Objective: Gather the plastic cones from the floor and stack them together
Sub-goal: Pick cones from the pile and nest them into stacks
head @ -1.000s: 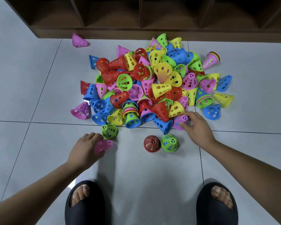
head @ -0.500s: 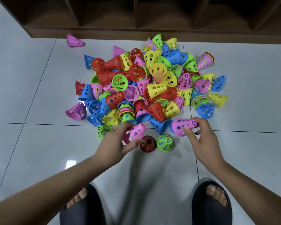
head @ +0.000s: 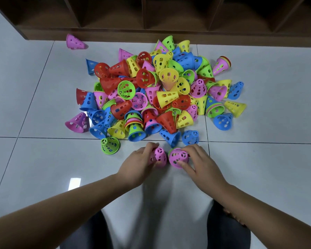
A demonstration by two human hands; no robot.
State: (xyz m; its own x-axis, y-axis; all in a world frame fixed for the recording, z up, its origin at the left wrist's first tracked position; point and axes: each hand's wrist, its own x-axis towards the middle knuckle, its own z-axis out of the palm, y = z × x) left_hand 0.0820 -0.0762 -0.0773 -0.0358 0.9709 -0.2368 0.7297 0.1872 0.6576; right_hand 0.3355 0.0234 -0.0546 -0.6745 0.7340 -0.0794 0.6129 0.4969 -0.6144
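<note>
Your left hand [head: 138, 164] grips a pink perforated plastic cone [head: 159, 157]. Your right hand [head: 199, 164] clasps another pink holed cone [head: 178, 157] beside it, both just below the heap of coloured plastic cones [head: 158, 94]

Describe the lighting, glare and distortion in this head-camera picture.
Head view: even overhead light; one bright glare patch on the floor tile beside the left forearm; soft shadow beneath the left hand and right hand; wide-angle bending curves the tile seams and the dim shelf.

Pink cones [head: 178, 157] in both hands
</note>
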